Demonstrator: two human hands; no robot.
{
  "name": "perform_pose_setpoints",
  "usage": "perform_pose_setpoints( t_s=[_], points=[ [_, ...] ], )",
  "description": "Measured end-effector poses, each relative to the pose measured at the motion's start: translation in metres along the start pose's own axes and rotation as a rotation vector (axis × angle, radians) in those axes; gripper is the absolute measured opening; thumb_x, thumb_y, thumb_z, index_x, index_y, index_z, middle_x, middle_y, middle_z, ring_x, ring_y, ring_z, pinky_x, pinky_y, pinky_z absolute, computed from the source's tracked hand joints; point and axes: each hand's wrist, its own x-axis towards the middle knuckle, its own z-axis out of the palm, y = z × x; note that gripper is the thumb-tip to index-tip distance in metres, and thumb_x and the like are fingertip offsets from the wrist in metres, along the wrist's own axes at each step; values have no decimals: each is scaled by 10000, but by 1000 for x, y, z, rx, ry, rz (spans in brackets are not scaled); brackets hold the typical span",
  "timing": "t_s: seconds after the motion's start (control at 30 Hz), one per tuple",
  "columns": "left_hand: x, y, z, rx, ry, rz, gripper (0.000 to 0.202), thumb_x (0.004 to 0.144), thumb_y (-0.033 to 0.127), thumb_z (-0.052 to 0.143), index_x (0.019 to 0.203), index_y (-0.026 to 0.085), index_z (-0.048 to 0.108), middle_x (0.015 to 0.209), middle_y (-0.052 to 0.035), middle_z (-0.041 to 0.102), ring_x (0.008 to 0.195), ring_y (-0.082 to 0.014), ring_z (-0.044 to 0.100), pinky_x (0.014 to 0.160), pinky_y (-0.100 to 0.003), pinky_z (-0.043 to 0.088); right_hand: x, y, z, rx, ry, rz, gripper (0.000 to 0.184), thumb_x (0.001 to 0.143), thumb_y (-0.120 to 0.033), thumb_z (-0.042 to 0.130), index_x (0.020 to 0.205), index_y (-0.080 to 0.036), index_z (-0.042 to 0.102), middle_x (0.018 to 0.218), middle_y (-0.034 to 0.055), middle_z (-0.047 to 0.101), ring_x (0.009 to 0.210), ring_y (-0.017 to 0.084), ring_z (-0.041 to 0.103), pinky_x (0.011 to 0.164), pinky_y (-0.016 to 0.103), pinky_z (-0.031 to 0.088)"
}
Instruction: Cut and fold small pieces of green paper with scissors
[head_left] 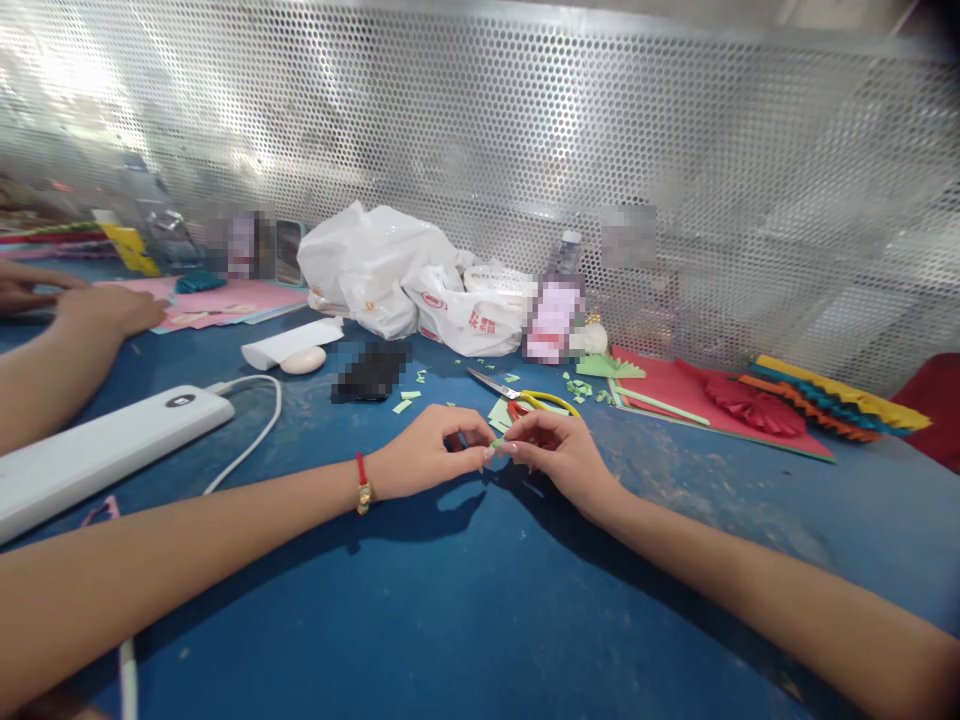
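Note:
My left hand (pixel 435 450) and my right hand (pixel 559 452) meet at the fingertips over the blue table. Between them they pinch a small piece of green paper (pixel 498 443), mostly covered by the fingers. Just behind the hands lie scissors (pixel 504 388) with yellow and red handles, blades half spread and pointing up-left. Light green paper (pixel 498 412) rests beneath the scissors. Small green paper scraps (pixel 579 387) are scattered around. A red cord bracelet (pixel 363 480) circles my left wrist.
White plastic bags (pixel 375 265) stand against the perforated metal panel, beside a phone (pixel 553 322). Red paper (pixel 660 380) with folded paper fans (pixel 757 403) lies right. At left are a white power strip (pixel 112 445) with its cable and another person's hand (pixel 112 308).

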Motion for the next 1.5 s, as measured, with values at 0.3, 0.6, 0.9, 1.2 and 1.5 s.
perform_pose_setpoints(
  t_s=[0.3, 0.6, 0.9, 1.2, 1.5],
  points=[
    [3, -1, 1, -24, 21, -65, 268, 858, 349, 579, 885, 118, 712, 751, -56, 723, 657, -141, 651, 598, -215, 486, -1, -2, 1, 14, 51, -6, 261, 658, -398, 809, 710, -180, 676, 658, -10, 623, 593, 121, 558, 559, 250, 457],
    [3, -2, -1, -142, -8, -35, 240, 892, 318, 564, 894, 124, 705, 798, -54, 726, 675, -131, 671, 657, -222, 523, -1, -2, 0, 40, 110, -9, 243, 659, -385, 807, 691, -183, 678, 671, -5, 631, 589, 119, 549, 560, 251, 460],
    [3, -2, -3, -223, -36, -12, 229, 917, 286, 541, 939, 128, 706, 828, -57, 743, 764, -137, 675, 699, -222, 522, 0, -4, -1, 146, 44, 51, 238, 681, -407, 781, 698, -191, 683, 617, -23, 602, 529, 94, 494, 496, 224, 401],
    [1, -1, -5, -305, -95, -17, 226, 908, 294, 526, 937, 126, 676, 835, -56, 733, 793, -147, 680, 771, -259, 528, -2, -5, -1, 137, 1, 2, 262, 683, -414, 790, 695, -180, 673, 622, -26, 589, 537, 89, 489, 524, 230, 398],
    [2, 0, 1, -93, -31, -13, 287, 848, 392, 644, 741, 132, 699, 723, -47, 729, 680, -140, 659, 628, -212, 494, -6, -7, 0, -115, -7, -164, 145, 774, -332, 722, 726, -196, 701, 671, -9, 597, 574, 107, 508, 525, 232, 392]
  ],
)
